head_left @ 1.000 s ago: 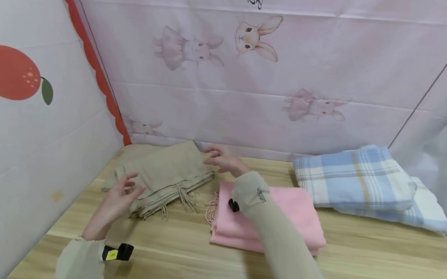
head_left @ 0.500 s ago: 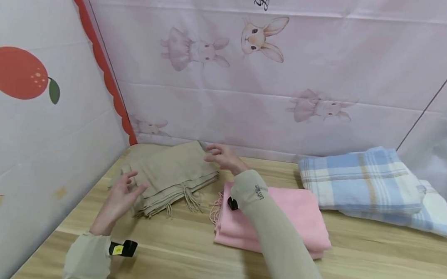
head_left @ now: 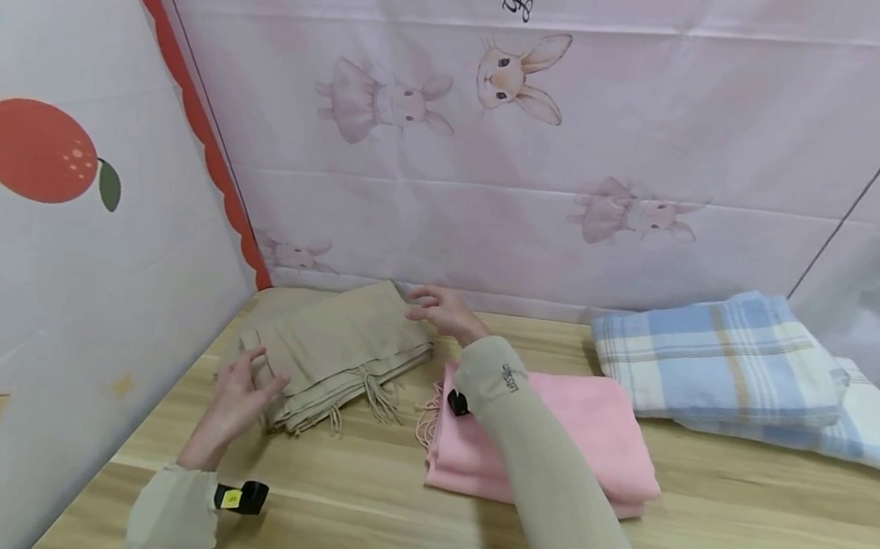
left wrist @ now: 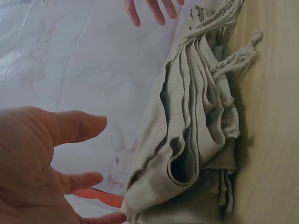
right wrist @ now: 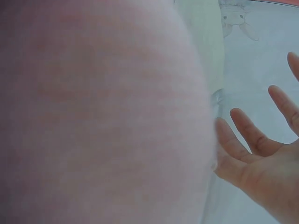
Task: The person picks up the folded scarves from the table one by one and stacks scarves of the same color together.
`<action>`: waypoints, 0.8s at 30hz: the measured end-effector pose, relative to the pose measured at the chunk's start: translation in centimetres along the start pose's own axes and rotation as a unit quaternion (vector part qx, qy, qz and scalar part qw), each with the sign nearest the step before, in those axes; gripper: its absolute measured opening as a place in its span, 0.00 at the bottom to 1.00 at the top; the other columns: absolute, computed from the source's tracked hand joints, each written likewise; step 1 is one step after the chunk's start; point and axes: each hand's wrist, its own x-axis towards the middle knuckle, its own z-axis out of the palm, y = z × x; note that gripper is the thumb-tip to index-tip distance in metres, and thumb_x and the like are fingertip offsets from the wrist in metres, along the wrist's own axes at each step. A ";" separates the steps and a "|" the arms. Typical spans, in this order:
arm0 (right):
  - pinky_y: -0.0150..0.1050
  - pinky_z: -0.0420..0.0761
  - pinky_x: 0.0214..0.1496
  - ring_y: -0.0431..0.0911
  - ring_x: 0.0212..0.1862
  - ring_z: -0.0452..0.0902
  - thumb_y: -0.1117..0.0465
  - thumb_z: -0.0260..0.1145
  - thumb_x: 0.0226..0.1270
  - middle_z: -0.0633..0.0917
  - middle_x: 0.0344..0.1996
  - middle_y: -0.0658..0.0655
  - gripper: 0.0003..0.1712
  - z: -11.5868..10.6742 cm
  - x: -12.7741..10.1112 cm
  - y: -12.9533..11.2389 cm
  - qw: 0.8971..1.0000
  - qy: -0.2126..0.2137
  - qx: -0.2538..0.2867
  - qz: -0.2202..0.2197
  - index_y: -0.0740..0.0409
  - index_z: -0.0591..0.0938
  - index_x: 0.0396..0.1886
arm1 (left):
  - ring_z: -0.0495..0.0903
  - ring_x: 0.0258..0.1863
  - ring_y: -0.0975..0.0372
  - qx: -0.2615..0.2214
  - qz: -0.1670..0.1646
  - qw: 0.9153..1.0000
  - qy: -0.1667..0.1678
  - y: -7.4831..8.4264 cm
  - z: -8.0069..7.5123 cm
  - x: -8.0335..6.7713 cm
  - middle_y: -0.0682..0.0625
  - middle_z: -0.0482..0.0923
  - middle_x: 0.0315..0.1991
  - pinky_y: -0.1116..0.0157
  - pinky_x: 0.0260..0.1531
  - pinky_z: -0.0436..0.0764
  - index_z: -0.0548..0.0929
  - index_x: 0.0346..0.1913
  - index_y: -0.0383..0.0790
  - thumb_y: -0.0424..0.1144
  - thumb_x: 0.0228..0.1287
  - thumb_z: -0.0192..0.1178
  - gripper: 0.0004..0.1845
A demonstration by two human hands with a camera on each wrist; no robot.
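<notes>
Left hand [head_left: 239, 393], fingers spread and relaxed, has moved in since half a second ago and now meets the near left corner of the folded beige scarf [head_left: 337, 352]; earlier it hung just short of it. Right hand [head_left: 444, 311], fingers loosely spread, stays at the scarf's far right corner. Scarf lies unshifted on the tabletop [head_left: 371, 501], far left, beside the folded pink scarf [head_left: 588, 432].
</notes>
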 end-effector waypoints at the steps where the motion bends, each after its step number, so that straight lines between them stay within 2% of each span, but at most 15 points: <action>1: 0.60 0.69 0.67 0.60 0.67 0.69 0.62 0.64 0.73 0.72 0.68 0.68 0.27 0.0 0.1 0.0 1.000 -0.002 -0.004 0.002 0.61 0.74 0.69 | 0.42 0.71 0.28 -0.001 -0.003 1.000 0.002 -0.1 0.0 0.0 0.16 0.41 0.71 0.29 0.64 0.52 0.44 0.77 0.23 0.43 0.77 0.56 0.42; 5: 0.60 0.68 0.68 0.59 0.67 0.68 0.60 0.63 0.74 0.72 0.69 0.66 0.28 0.0 0.4 -0.3 1.000 -0.010 -0.018 0.012 0.61 0.72 0.71 | 0.39 0.72 0.29 -0.015 -0.015 1.000 0.004 -0.5 -0.1 0.2 0.16 0.36 0.71 0.31 0.66 0.52 0.42 0.77 0.23 0.42 0.77 0.56 0.44; 12: 0.62 0.65 0.69 0.62 0.72 0.61 0.59 0.63 0.75 0.62 0.76 0.63 0.29 -0.1 0.8 -0.7 0.999 -0.019 -0.027 0.028 0.61 0.71 0.72 | 0.37 0.71 0.27 -0.027 -0.031 0.999 0.000 -1.1 0.1 0.8 0.13 0.33 0.70 0.28 0.65 0.50 0.33 0.77 0.25 0.41 0.76 0.56 0.48; 15: 0.60 0.65 0.70 0.62 0.73 0.61 0.58 0.64 0.73 0.62 0.76 0.63 0.30 0.0 0.9 -0.5 0.999 -0.013 -0.046 0.024 0.61 0.71 0.72 | 0.35 0.72 0.27 -0.038 -0.031 0.999 0.004 -1.3 0.3 1.1 0.13 0.31 0.70 0.29 0.66 0.48 0.31 0.77 0.25 0.40 0.76 0.56 0.49; 20: 0.56 0.64 0.71 0.61 0.73 0.60 0.59 0.64 0.72 0.64 0.75 0.63 0.30 0.4 0.8 0.4 0.997 0.008 -0.074 0.006 0.64 0.72 0.70 | 0.32 0.75 0.31 -0.078 -0.031 0.996 0.000 -1.5 1.2 1.3 0.21 0.29 0.75 0.36 0.71 0.41 0.27 0.77 0.25 0.37 0.76 0.56 0.50; 24: 0.54 0.65 0.71 0.61 0.72 0.62 0.62 0.64 0.72 0.63 0.75 0.65 0.30 0.9 1.1 0.7 0.999 0.013 -0.050 -0.002 0.67 0.71 0.70 | 0.27 0.75 0.34 -0.123 -0.041 0.992 -0.012 -1.7 1.1 1.5 0.24 0.22 0.76 0.38 0.72 0.37 0.22 0.76 0.29 0.36 0.76 0.56 0.52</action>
